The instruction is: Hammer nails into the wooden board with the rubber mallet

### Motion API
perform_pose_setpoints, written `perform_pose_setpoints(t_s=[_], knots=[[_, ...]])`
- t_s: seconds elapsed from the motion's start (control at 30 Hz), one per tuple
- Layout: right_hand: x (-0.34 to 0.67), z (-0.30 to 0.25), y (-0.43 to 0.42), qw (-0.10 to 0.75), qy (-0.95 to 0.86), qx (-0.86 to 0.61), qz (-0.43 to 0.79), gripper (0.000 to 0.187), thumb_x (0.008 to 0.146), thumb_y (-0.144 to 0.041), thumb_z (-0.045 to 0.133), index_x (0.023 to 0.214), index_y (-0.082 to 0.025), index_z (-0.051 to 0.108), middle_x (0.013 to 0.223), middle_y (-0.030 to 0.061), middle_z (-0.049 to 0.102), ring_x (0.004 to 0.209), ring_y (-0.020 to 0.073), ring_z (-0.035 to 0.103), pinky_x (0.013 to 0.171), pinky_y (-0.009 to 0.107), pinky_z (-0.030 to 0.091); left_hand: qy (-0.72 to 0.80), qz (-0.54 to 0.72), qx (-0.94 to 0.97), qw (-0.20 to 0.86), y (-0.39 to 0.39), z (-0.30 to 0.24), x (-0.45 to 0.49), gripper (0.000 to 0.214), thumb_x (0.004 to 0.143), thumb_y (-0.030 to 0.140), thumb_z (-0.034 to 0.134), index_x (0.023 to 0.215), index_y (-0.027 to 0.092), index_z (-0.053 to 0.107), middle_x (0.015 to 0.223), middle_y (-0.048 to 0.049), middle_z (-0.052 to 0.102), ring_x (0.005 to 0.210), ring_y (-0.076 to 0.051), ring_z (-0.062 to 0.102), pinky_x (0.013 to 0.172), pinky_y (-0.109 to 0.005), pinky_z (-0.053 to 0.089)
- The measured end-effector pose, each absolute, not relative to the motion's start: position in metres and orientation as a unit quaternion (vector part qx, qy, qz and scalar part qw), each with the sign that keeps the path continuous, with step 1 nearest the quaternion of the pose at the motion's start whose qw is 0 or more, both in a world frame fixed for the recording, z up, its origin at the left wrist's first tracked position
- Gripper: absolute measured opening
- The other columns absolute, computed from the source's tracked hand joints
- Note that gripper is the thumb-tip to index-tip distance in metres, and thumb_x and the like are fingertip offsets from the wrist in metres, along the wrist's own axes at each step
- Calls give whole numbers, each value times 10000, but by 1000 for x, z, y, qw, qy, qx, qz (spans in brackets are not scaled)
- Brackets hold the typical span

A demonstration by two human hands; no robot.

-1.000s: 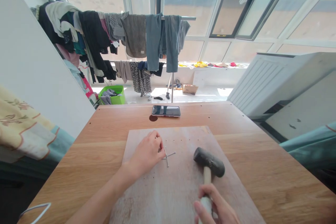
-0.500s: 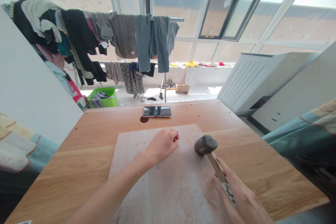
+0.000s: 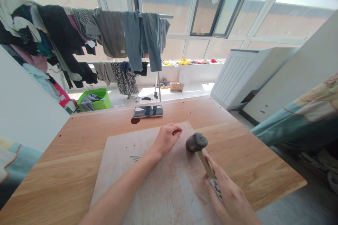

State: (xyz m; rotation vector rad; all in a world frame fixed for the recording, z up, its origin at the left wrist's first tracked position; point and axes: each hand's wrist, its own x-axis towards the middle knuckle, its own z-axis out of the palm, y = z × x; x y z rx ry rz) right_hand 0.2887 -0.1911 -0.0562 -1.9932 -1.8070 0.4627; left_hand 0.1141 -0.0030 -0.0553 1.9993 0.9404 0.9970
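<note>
A pale wooden board [image 3: 158,197] lies on the table, and my left hand [image 3: 167,136] is over its far part. The fingers of that hand are curled with thumb and fingertips close together; whatever they pinch, if anything, is hidden. My right hand [image 3: 224,190] is wrapped round the handle of a mallet [image 3: 196,142] with a dark, rounded head. That head is at the board's right edge, to the right of my left hand. Several loose nails [image 3: 135,158] lie on the board left of my left wrist. Small dark marks [image 3: 134,145] form a row beyond them.
The wooden table [image 3: 253,161] carries a phone [image 3: 148,111] near its far edge, beside a round dark hole [image 3: 135,121]. Beyond stand a rack of hanging clothes [image 3: 113,35], a green basket [image 3: 102,103] and a white cabinet [image 3: 237,74]. A curtain [image 3: 290,119] hangs at the right.
The view has swung right, so the scene sits further left. My left hand has moved right over the board, and the loose nails now show. The right hand keeps its hold on the mallet.
</note>
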Motion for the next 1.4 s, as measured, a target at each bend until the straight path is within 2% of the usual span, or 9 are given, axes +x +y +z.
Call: perform_pose_setpoints(t_s=[0.13,0.27,0.37,0.43,0.5,0.57,0.7,0.87,1.4], knots=[[290,-52,-189,185,-626,-727,213,624,1013,-351,312,1582,-96,311,1568,144,484,1426,253,482,1137,401,464,361,383,770,361,-3,-58,112,165,846,110,622,907,159,767,878,-53,739,777,-162,674,789,-278,555],[296,-49,-184,209,-614,-717,254,607,997,-396,385,1538,-121,415,1427,145,643,1327,275,601,1042,367,535,339,373,788,354,-3,-61,109,192,856,92,609,930,162,773,904,-57,740,792,-159,675,792,-271,549],[295,-44,-178,236,-558,-722,335,639,985,-484,414,1543,-172,411,960,105,813,871,282,801,663,312,627,336,369,790,355,-3,-63,109,176,860,109,613,928,159,767,908,-60,740,781,-157,673,780,-270,549],[293,-40,-174,235,-512,-721,403,694,981,-509,393,1566,-139,336,574,-2,685,492,241,719,412,276,520,339,365,789,359,-2,-65,109,162,856,118,619,920,163,761,896,-53,748,775,-159,675,784,-276,551],[291,-36,-170,246,-500,-706,437,682,984,-502,380,1535,-104,338,422,-91,493,344,187,568,350,242,428,342,364,786,365,-1,-66,109,159,854,123,621,932,169,753,894,-47,760,796,-167,688,805,-285,554],[290,-34,-165,278,-506,-690,435,613,985,-494,398,1463,-111,407,420,-118,424,333,139,473,361,216,402,347,366,778,375,0,-67,109,174,854,126,621,974,172,739,891,-43,767,808,-170,704,812,-287,561],[290,-29,-151,342,-499,-671,429,505,997,-498,407,1364,-157,473,540,-117,434,345,85,383,335,184,347,361,368,760,396,1,-68,109,214,839,130,639,1037,180,703,864,-33,771,793,-169,723,798,-289,581],[288,-12,-133,343,-531,-663,401,477,994,-486,417,1362,-192,495,636,-100,472,340,66,420,317,176,335,366,368,752,407,2,-68,111,238,829,122,648,1058,175,682,879,-37,785,801,-171,730,807,-302,591],[278,-2,-126,330,-535,-672,392,522,973,-489,441,1417,-221,496,631,-97,459,329,75,414,296,181,324,364,383,741,414,1,-70,112,252,829,121,645,1073,171,686,863,-35,787,775,-166,728,778,-284,585]])
